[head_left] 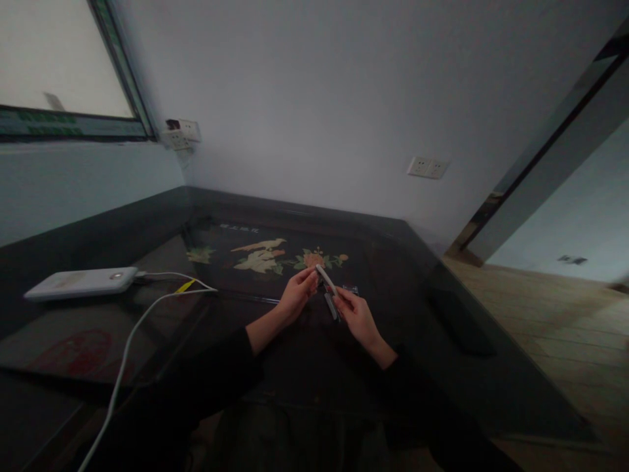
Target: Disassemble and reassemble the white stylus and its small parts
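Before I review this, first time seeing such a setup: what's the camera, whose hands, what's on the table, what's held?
There is no machine here: a person works with bare hands. The single picture comes from a camera worn on their head, looking forward and down.

The right hand grips a thin, pale, curved strip. The left hand has its fingertips at the strip's upper end; its exact grip is too small to tell. A small greyish piece shows just below.

On the dark table, at picture left, lies a white device with a white cable plugged in. At right is a flat black item.
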A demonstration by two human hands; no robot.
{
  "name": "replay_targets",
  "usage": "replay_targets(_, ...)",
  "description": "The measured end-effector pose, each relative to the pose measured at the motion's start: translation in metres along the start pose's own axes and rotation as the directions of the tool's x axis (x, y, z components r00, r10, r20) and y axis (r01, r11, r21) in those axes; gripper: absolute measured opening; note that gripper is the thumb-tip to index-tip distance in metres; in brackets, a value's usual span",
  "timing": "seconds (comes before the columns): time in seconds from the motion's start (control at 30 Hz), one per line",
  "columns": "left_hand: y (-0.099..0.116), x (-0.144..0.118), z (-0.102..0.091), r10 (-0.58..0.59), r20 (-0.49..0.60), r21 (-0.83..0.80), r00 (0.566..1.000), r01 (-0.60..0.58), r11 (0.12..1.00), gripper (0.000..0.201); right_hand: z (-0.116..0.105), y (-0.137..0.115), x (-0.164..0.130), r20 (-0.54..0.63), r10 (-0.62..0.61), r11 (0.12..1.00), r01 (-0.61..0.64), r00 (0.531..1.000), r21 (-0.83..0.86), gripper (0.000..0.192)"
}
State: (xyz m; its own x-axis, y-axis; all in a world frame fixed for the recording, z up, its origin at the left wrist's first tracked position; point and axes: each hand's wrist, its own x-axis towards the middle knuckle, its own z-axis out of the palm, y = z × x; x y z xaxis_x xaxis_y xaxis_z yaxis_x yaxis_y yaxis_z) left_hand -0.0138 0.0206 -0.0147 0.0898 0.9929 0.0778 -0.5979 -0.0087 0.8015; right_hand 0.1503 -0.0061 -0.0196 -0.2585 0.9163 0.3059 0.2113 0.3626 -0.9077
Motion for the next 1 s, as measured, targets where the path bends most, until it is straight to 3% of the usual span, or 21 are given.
replay_targets(0.3, -0.007, 0.007, -0.008, -0.035, -0.003, 0.047, 0.999, 0.035, 0.998, 0.053, -0.006, 0.006, 0.006, -0.096, 0.004, 0.998, -0.01, 0.995, -0.061, 0.042)
replay_targets(0.5, -0.005, 0.004, -0.005, -0.008, 0.005, 0.024, 1.0, 0.008, 1.0, 0.047, -0.001, 0.0, 0.001, -0.028, 0.02, 1.0, -0.02, 0.999, 0.016, 0.044)
replay_targets(0.73, -0.002, 0.004, -0.002, 0.007, 0.0, 0.002, 1.0, -0.007, 1.0, 0.046, 0.0, 0.0, -0.002, 0.104, 0.115, 0.982, -0.128, 0.988, 0.136, 0.052)
replay_targets(1.0, -0.003, 0.004, -0.004, -0.02, 0.023, 0.022, 1.0, 0.019, 1.0, 0.044, -0.005, 0.01, 0.006, 0.024, 0.114, 0.99, -0.115, 0.993, 0.08, 0.051)
